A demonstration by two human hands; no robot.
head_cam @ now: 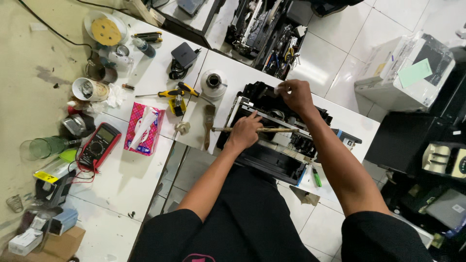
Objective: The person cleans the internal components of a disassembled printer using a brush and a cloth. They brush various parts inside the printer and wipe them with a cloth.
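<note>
Printer: an opened black printer [272, 145] with its covers off sits at the near right edge of the white surface [121, 179], inner rails and parts bare.
Progress: judging by the exposed frame, stripping down looks done; work inside the body is under way, and nothing is closed up yet.
Left hand: the left hand [244, 132] is curled around a long wooden-handled tool [257, 129] laid across the printer's middle.
Right hand: the right hand [295, 94] pinches a small pale piece at the printer's far side; what the piece is, I cannot tell.
Loose tools: a paintbrush [208, 123] lies just left of the printer, a yellow-handled screwdriver [172, 93] beyond it, and a red multimeter [99, 145] toward the left edge.
Tissue box: a pink box [144, 128] near the middle holds white tissues, one pulled up.
White cup: a cup [90, 90] at the far left holds small grey bits, too small to name.
Green glass: a glass [41, 147] lies on its side at the left edge; contents unclear.
Bowl: a white bowl [104, 29] at the far left corner holds a yellow disc.
</note>
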